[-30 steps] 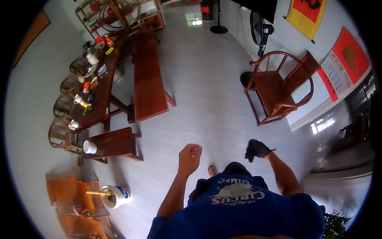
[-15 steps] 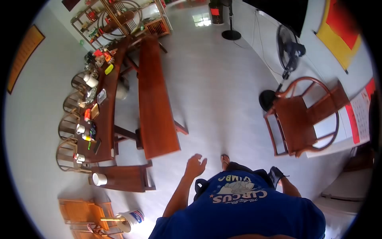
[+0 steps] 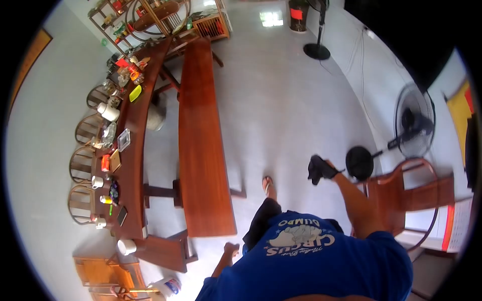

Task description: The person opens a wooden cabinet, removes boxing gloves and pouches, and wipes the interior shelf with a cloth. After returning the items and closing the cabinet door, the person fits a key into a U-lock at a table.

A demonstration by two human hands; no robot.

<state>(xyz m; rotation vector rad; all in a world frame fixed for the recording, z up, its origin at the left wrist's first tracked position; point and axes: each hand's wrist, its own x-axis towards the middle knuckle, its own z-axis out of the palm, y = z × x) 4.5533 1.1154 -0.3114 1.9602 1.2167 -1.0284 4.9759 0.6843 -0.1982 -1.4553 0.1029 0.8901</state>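
Note:
My right hand (image 3: 329, 165) is held out ahead of my body, over the floor near the standing fan. It grips a dark, crumpled cloth-like thing (image 3: 316, 170), which covers most of the fingers. Low beside my left hip hangs my left hand (image 3: 231, 250), with nothing seen in it and its fingers loosely bent and partly hidden. The end of the long wooden bench (image 3: 203, 150) is what this hand is nearest to. A sandalled foot (image 3: 267, 185) shows on the floor in front of me.
Left of the bench runs a long table (image 3: 131, 165) carrying cups, a tray and a phone. A short bench (image 3: 163, 253) holds a white container (image 3: 126, 246). At right stand a floor fan (image 3: 414, 123) and a wooden chair (image 3: 386, 200); another fan base (image 3: 316, 51) is farther off.
My right hand has swung forward and up with the dark cloth-like thing. The left hand has dropped back toward my hip. The view has moved forward, bringing the bench and fan closer.

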